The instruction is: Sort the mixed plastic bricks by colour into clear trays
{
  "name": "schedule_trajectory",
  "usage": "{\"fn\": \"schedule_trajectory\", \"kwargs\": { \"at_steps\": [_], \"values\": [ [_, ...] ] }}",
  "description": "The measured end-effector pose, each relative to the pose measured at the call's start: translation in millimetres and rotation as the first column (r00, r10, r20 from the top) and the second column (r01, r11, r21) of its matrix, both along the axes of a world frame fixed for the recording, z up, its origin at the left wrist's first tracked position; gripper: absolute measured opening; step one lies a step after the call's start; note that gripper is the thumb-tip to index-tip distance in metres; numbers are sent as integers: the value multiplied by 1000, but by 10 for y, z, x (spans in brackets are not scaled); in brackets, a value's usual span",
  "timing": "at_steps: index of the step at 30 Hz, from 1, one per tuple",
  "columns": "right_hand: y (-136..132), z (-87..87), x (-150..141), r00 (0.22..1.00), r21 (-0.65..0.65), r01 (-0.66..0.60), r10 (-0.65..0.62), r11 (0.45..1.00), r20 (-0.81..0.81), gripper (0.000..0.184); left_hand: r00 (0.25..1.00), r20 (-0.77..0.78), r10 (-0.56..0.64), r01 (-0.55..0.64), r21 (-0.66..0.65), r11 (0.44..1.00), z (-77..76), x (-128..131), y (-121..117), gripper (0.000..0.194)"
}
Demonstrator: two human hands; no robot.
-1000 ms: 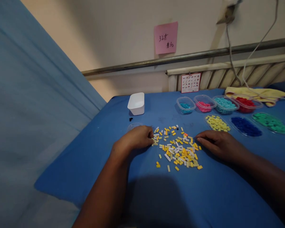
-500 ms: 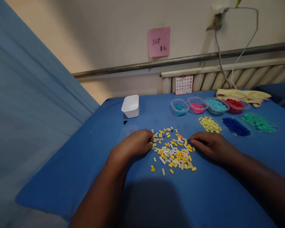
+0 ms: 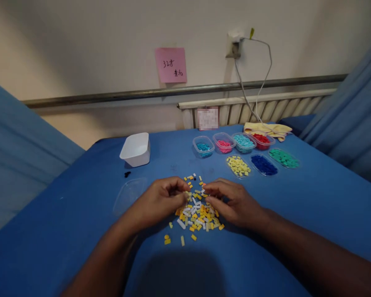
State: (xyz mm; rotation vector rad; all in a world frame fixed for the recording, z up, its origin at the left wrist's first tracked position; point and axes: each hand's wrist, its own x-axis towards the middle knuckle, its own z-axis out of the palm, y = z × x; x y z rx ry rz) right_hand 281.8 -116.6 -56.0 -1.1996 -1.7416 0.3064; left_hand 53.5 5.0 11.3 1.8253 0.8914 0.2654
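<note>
A heap of small yellow, orange and white bricks (image 3: 198, 214) lies on the blue cloth of the table (image 3: 297, 206). My left hand (image 3: 160, 202) rests on the heap's left side with its fingers curled and pinched at the top of the pile. My right hand (image 3: 231, 202) lies on the heap's right side, fingers bent and pinched toward the left hand. The fingertips of both hands nearly meet over the bricks. Whatever the fingers pinch is too small to make out.
A white tub (image 3: 136, 149) stands at the back left, a clear empty tray (image 3: 128, 194) lies by my left hand. Clear tubs of sorted bricks (image 3: 244, 150) stand at the back right, by a yellow cloth (image 3: 267, 128). A cable hangs from a wall socket (image 3: 233, 43).
The view has swung right and downward. Both hands have closed in over the heap; the right hand went from lying flat at the edge to pinching at the top.
</note>
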Motion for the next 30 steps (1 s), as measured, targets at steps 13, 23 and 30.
{"fn": "schedule_trajectory", "kwargs": {
  "at_steps": [13,23,30],
  "values": [
    [62,-25,-78,955,-81,58,-79,995,-285,6,873,361,328,-183,-381,906,-223,420,-315,39],
    [107,-73,-193,687,-258,-161,-80,953,-723,19,881,383,279,-185,-264,947,-372,424,-347,27],
    [147,1,314,886,-210,145,-221,967,-406,22,912,328,248,-215,-133,968,-339,382,-331,47]
  ]
}}
